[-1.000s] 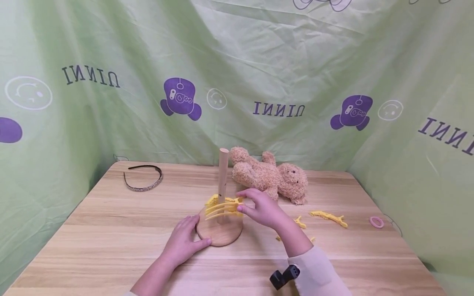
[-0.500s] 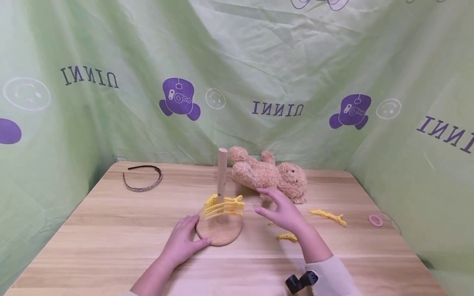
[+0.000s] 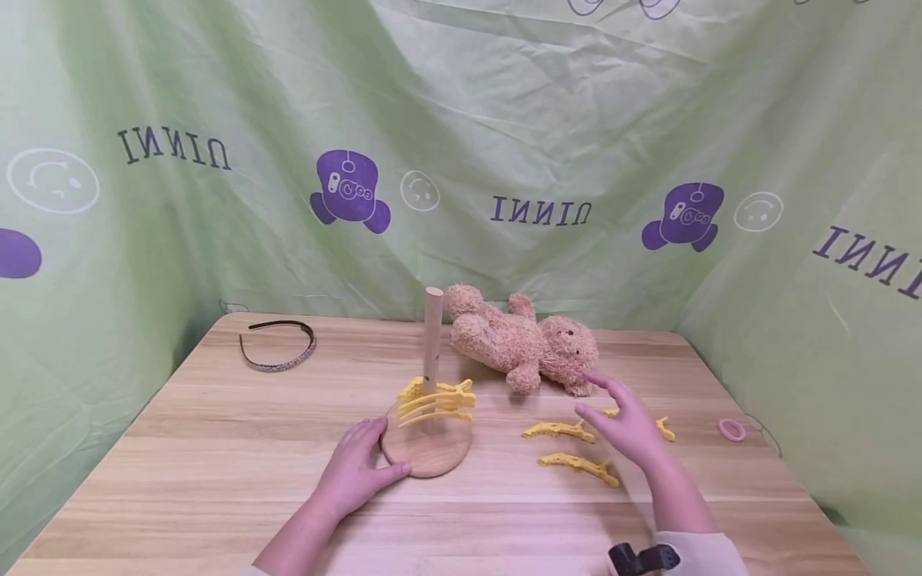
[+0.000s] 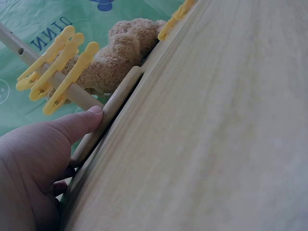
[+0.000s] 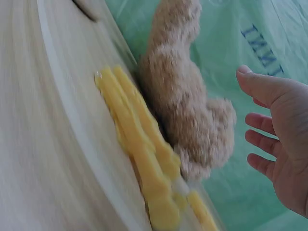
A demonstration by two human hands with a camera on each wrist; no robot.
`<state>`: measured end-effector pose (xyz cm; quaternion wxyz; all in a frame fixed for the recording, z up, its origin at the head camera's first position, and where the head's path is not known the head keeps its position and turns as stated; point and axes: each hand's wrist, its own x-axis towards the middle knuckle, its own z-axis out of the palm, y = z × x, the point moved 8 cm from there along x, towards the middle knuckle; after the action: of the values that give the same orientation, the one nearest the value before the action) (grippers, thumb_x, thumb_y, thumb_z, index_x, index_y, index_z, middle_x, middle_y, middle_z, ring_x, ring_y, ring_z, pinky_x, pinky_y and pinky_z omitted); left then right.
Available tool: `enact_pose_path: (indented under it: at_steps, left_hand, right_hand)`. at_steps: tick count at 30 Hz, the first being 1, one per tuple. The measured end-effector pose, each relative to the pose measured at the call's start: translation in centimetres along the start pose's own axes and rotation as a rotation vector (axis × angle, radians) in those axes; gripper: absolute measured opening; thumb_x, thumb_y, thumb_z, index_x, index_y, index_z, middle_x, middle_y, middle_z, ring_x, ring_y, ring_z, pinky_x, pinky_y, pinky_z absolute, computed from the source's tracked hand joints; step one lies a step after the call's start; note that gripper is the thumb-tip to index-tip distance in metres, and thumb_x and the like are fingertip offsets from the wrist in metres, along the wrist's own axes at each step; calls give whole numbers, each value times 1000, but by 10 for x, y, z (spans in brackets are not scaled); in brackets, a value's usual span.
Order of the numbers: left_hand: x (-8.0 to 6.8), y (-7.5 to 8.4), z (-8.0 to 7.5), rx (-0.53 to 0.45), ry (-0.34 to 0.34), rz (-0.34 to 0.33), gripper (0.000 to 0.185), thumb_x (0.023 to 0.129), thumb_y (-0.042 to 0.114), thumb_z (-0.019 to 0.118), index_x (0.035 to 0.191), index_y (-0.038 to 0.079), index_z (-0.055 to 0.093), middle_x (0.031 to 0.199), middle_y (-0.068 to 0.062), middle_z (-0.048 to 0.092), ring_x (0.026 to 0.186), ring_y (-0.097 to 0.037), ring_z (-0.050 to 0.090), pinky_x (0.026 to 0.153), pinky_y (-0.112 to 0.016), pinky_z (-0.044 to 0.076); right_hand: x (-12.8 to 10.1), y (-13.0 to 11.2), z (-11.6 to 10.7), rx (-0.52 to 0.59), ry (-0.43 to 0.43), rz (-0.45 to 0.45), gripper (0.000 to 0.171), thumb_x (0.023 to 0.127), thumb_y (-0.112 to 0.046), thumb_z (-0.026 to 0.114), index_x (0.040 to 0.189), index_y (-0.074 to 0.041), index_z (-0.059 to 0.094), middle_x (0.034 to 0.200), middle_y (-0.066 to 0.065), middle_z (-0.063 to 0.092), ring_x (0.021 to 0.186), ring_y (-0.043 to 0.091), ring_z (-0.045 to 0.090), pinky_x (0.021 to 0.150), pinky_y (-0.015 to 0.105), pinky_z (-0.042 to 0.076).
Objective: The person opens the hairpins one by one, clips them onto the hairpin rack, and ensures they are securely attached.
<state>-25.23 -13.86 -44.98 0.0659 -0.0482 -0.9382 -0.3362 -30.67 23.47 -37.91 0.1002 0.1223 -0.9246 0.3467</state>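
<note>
A wooden stand with a round base [image 3: 438, 456] and an upright post [image 3: 433, 336] stands mid-table. Several yellow hair clips [image 3: 439, 404] are clamped on the post, one above another. My left hand [image 3: 356, 470] holds the base's left edge, thumb over the rim; in the left wrist view that thumb [image 4: 79, 126] lies by the post's foot. My right hand [image 3: 625, 424] hovers with fingers spread, nothing in it, over a yellow clip [image 3: 666, 430] that it partly hides. Two more clips lie nearer: one clip [image 3: 558, 430] and a lower clip [image 3: 579, 466].
A brown teddy bear [image 3: 504, 340] lies on its back behind the post. A dark, glittery headband [image 3: 284, 364] is at the back left, and a pink ring [image 3: 731, 430] lies at the right. Green cloth [image 3: 461, 120] hangs around the wooden table [image 3: 216, 480].
My right hand has let go of a clip on the post and moved right, over the clips on the table. The left hand stays on the base.
</note>
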Motion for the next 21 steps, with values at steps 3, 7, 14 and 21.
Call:
enact_pose_path:
  at_steps: [3,7,14,21]
  left_hand:
    - [0,0,0,0,0,0,88,62,56,66,128,4,40,132,-14,42,127,-33,28,105,-51,20]
    - [0,0,0,2,1,0,88,62,57,65,128,4,40,132,-14,41,127,-33,28,105,-51,20]
    - [0,-1,0,-3,8,-2,89,61,56,66,129,5,39,134,-13,40,127,-33,28,106,-50,20]
    - [0,-1,1,-3,3,-6,88,62,55,66,130,6,38,135,-12,39,128,-32,27,106,-50,19]
  right_hand:
    - [-6,20,-8,11,20,19,61,77,-40,60,128,-13,40,132,17,38,118,39,35,91,62,29]
    - [-14,44,-18,11,48,41,60,78,-34,61,127,-8,40,130,21,37,116,41,35,90,63,28]
    - [-24,77,-31,-22,43,122,64,78,-38,60,128,-5,37,133,25,31,118,46,29,92,63,24]
    - [-30,109,-36,-51,-5,204,70,78,-43,58,132,-7,31,135,28,25,119,49,25,92,64,21]
